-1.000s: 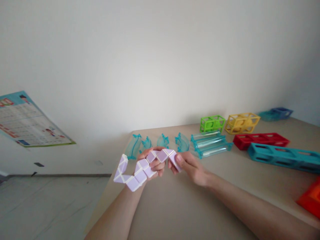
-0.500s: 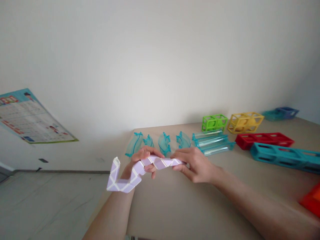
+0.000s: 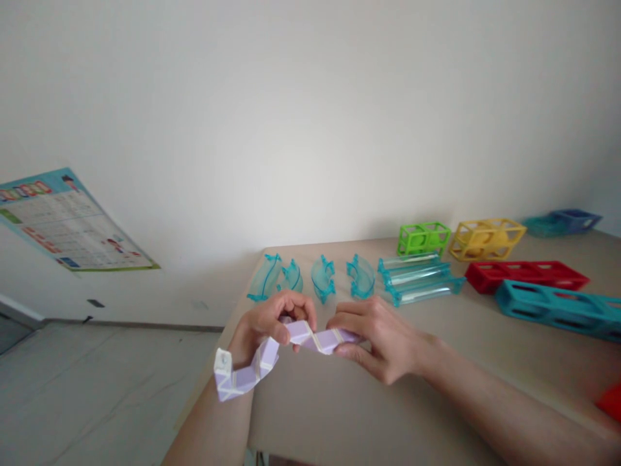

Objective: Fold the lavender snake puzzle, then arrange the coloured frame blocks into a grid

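Twist puzzle (image 3: 272, 359): pale lilac faces, white edges, triangular segment pattern. Curved track pieces (image 3: 320, 278): clear teal. Straight tubes (image 3: 420, 279): clear with teal ends. Cage blocks: lime green (image 3: 423, 238), yellow (image 3: 486, 238), red (image 3: 531, 275), teal (image 3: 557, 305), dark blue (image 3: 575, 219). Table (image 3: 485, 362): plain beige. Wall poster (image 3: 68, 223): light blue, green-edged, white chart grid.

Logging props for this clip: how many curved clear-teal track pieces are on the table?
4, in a row at the table's far left edge: curved piece one, two, three, four, left of the straight tubes. None looks hidden.
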A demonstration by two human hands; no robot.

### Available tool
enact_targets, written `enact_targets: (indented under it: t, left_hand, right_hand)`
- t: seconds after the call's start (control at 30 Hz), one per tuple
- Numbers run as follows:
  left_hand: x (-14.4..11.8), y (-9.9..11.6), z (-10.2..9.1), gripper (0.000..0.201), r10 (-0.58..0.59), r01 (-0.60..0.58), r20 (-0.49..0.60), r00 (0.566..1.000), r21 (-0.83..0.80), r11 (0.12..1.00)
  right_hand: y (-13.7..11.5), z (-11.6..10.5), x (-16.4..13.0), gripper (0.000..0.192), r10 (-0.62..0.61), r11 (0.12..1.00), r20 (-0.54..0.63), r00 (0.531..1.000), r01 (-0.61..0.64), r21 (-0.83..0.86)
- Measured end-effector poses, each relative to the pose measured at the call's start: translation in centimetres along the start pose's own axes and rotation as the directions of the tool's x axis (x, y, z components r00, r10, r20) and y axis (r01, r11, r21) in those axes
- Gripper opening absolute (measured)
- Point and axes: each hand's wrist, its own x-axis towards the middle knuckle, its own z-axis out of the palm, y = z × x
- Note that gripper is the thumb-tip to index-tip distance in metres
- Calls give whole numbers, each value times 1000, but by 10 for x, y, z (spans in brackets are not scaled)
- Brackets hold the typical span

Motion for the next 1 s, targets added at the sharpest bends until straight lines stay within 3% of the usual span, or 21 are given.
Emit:
enact_targets:
  t: [0.2, 0.43, 0.67, 0.83, 0.93, 1.0]
  left_hand:
    - [1, -2, 0, 62, -34, 33, 43, 999, 11, 999]
    - [4, -6, 1, 58, 33, -29, 84, 996, -50, 998]
    - [4, -10, 1, 54, 38, -25, 103, 994, -130, 991]
    - [11, -20, 6, 49, 61, -12, 160, 985, -291, 957]
    - [15, -27, 11, 49, 92, -41, 129, 987, -357, 933]
    - [18, -33, 13, 49, 69, -77, -34, 997, -425, 902]
  right_hand:
    - [-2, 7, 0, 24, -13, 993, -40, 999, 18, 119]
    - [0, 11, 2, 25, -68, 981, -98, 993, 85, 173]
    - [0, 8, 3, 26, -112, 986, -85, 990, 121, 115]
    - [-6, 5, 6, 22, -180, 980, -102, 978, 187, 64]
    - [-9, 3, 7, 23, -194, 980, -176, 965, 197, 0]
    - [-8, 2, 6, 24, -179, 984, -253, 951, 170, -60]
